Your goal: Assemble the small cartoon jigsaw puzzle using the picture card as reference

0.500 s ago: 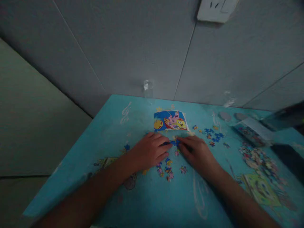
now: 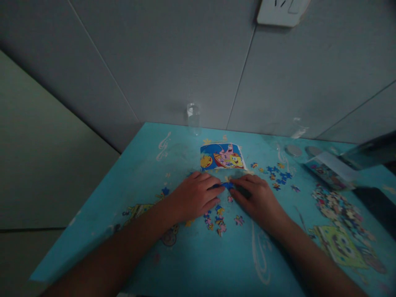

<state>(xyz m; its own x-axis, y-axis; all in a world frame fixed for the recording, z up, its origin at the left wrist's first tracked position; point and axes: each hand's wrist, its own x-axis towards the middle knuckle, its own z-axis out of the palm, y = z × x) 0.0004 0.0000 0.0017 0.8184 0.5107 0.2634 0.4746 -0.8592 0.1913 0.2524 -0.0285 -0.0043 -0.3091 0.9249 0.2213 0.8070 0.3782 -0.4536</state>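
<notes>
Blue jigsaw puzzle pieces [image 2: 227, 185] lie between my two hands on the turquoise table. My left hand [image 2: 199, 194] closes its fingertips on their left end, and my right hand [image 2: 255, 194] pinches the right end between thumb and fingers. Parts of these pieces are hidden by the fingers. Just below are several pink, yellow and blue puzzle pieces [image 2: 220, 225], with one loose pink piece [image 2: 239, 220] to their right. Behind the hands, a picture card [image 2: 221, 156] shows cartoon figures in a boat on blue.
To the right are scattered blue pieces [image 2: 281, 177] and a large mixed pile [image 2: 340, 210]. A clear jar [image 2: 194, 120] stands by the wall. Round lids [image 2: 293, 151], a picture box [image 2: 329, 171] and a dark flat object [image 2: 375, 206] are at right. A dark blurred shape [image 2: 374, 150] enters there.
Both hands stay nearly in place on the blue pieces, with only slight finger movement. The view is sharper now and has shifted a little.
</notes>
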